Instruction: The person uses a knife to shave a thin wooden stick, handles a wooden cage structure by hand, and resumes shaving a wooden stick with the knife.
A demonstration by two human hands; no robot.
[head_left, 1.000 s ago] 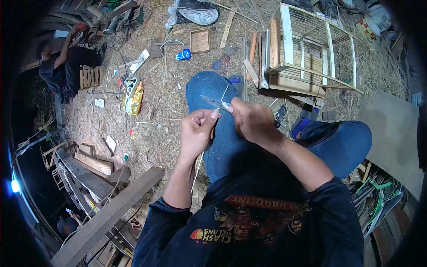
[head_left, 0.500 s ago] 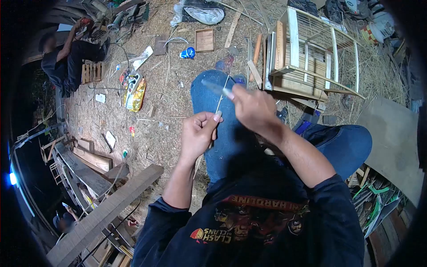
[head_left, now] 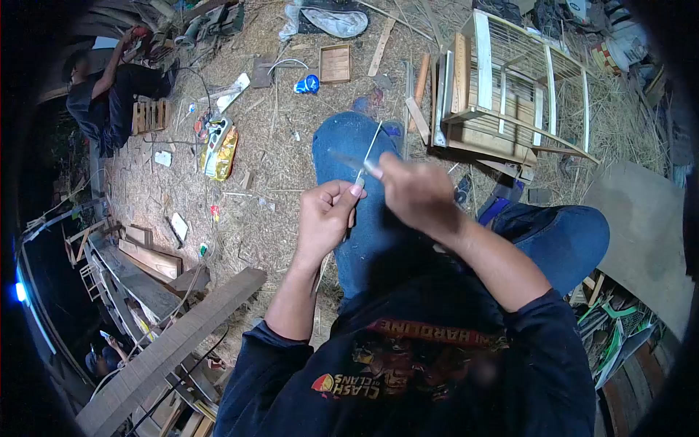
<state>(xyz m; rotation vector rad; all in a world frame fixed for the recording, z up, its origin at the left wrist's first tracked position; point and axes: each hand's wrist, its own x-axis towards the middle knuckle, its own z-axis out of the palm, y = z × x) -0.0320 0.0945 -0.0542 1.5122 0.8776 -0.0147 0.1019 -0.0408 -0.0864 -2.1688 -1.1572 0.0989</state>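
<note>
Left hand: left hand (head_left: 326, 222) has thumb and fingers pinched together on a thin stick (head_left: 373, 143), no gap visible.
Right hand: right hand (head_left: 422, 195) is in a fist around a knife (head_left: 348, 158), handle mostly hidden.
Stick: over the jeans (head_left: 342, 138) at the raised knee, slanting up and slightly right out of the left-hand pinch.
Knife: blade motion-blurred, tip to the left, across the stick just beyond the left fingertips. Contact with the stick: can't make out.
Floor: straw-covered (head_left: 284, 167); blue can (head_left: 307, 84) near a small wooden box (head_left: 335, 64), both ahead of the knee.
Left side: power strip (head_left: 216, 138) against a yellow bag (head_left: 228, 156); wooden beam (head_left: 175, 351) nearer the body.
Right side: wooden cage (head_left: 483, 65) with thin bars; flat board (head_left: 641, 226) beyond the other knee.
Co-worker: person (head_left: 91, 105) in dark clothes, upper left, seated, well apart from the stick.
</note>
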